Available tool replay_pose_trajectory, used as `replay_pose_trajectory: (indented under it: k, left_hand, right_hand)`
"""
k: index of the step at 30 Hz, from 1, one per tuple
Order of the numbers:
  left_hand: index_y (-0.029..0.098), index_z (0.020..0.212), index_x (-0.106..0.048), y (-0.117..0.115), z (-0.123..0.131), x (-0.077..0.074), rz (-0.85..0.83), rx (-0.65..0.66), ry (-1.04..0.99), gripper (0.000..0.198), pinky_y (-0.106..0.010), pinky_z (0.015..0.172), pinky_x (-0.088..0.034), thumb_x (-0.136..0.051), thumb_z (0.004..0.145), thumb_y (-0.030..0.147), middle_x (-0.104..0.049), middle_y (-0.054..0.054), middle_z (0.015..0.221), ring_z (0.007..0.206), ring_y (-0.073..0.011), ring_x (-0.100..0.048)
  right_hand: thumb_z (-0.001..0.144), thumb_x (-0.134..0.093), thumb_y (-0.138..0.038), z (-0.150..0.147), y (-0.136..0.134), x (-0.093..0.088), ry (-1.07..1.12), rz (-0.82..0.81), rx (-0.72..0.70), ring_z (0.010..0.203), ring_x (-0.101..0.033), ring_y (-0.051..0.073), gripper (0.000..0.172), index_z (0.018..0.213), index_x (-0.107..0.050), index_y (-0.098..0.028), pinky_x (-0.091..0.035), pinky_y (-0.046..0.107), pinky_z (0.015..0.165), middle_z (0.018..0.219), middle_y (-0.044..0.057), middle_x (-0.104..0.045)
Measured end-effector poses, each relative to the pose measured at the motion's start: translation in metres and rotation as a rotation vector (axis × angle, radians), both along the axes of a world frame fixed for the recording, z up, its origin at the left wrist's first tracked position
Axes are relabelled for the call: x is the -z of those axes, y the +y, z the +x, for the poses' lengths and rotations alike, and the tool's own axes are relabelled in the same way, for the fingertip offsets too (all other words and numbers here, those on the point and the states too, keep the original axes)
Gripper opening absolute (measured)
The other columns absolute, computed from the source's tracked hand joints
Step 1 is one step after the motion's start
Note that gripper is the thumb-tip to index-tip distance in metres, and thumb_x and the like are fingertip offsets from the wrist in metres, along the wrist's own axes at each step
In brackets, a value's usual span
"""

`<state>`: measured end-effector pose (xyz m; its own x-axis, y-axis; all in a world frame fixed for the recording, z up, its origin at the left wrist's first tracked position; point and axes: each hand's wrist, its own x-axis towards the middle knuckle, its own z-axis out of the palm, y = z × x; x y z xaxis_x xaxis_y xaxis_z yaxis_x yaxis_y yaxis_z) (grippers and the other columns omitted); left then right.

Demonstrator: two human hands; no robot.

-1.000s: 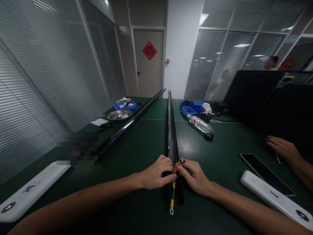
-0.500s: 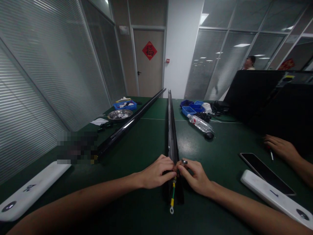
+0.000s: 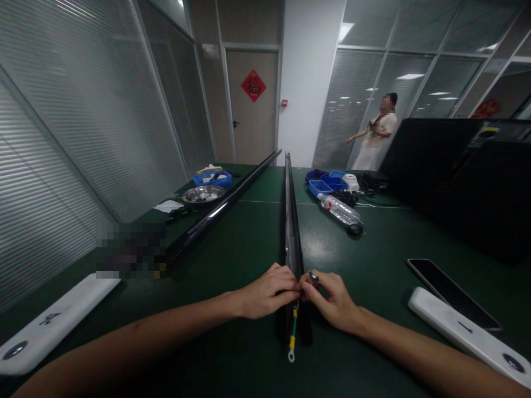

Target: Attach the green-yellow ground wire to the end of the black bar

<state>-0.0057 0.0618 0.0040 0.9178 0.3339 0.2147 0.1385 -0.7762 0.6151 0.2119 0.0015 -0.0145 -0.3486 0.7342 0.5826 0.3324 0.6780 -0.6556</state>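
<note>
Person (image 3: 375,130) leftward; L grip (image 3: 265,293) @ rail (image 3: 293,237); wht bits (image 3: 207,196) in bowl (image 3: 191,195)

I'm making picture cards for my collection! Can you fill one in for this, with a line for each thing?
Left hand: fingertips over the near part of a long dark rail
Right hand: beside it, shiny metal thing at its fingers
Wire: green and yellow, ring at its lower end
Other rail: left of the first
Bottle: clear, lying down
Table: green
Can't tell: exactly what the fingertips grip
</note>
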Motion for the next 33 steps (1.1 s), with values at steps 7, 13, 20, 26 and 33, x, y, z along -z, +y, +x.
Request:
replay_pose_trajectory:
  k: [7, 13, 20, 26, 33]
  left_hand:
    - [0.020, 0.102, -0.066, 0.0002, -0.0002, -0.0007, -0.002, 0.011, 0.006, 0.026, -0.034, 0.099, -0.033, -0.045, 0.110, 0.033, -0.068, -0.004, 0.104, 0.107, -0.0200, -0.057]
    - [0.021, 0.103, -0.067, -0.0011, 0.0001, -0.0002, 0.009, 0.005, 0.010, 0.025, -0.035, 0.099, -0.035, -0.046, 0.109, 0.033, -0.068, -0.004, 0.104, 0.106, -0.0213, -0.056]
    - [0.020, 0.104, -0.066, -0.0013, 0.0000, 0.0003, 0.025, -0.004, 0.009, 0.024, -0.035, 0.097, -0.036, -0.047, 0.107, 0.034, -0.068, -0.005, 0.102, 0.105, -0.0218, -0.056]
    - [0.021, 0.104, -0.066, -0.0014, -0.0001, -0.0005, 0.019, -0.006, 0.016, 0.024, -0.034, 0.098, -0.035, -0.047, 0.109, 0.034, -0.068, -0.003, 0.104, 0.106, -0.0202, -0.056]
    - [0.019, 0.099, -0.066, -0.0020, 0.0009, 0.0003, 0.029, -0.022, 0.012, 0.024, -0.034, 0.097, -0.035, -0.048, 0.108, 0.033, -0.067, -0.004, 0.100, 0.103, -0.0202, -0.056]
  right_hand:
    - [0.106, -0.051, -0.020, 0.0002, -0.0012, -0.0015, 0.002, 0.024, -0.032, 0.062, -0.062, 0.013, 0.020, 0.089, -0.062, -0.018, -0.046, 0.023, 0.063, 0.072, 0.000, -0.062]
    - [0.106, -0.051, -0.022, 0.0015, -0.0013, 0.0013, -0.039, 0.051, -0.024, 0.062, -0.060, 0.013, 0.020, 0.089, -0.061, -0.019, -0.046, 0.024, 0.064, 0.072, 0.000, -0.062]
    - [0.107, -0.050, -0.025, 0.0010, -0.0012, 0.0002, -0.066, 0.062, -0.053, 0.061, -0.058, 0.014, 0.022, 0.088, -0.059, -0.019, -0.046, 0.026, 0.062, 0.072, 0.000, -0.060]
    - [0.108, -0.047, -0.024, 0.0016, -0.0020, -0.0047, -0.026, 0.033, -0.116, 0.064, -0.060, 0.014, 0.024, 0.089, -0.060, -0.019, -0.047, 0.025, 0.065, 0.075, 0.001, -0.062]
    - [0.111, -0.042, -0.028, 0.0046, -0.0006, -0.0016, -0.007, 0.015, -0.135, 0.069, -0.061, 0.015, 0.028, 0.091, -0.060, -0.020, -0.048, 0.026, 0.068, 0.079, 0.002, -0.063]
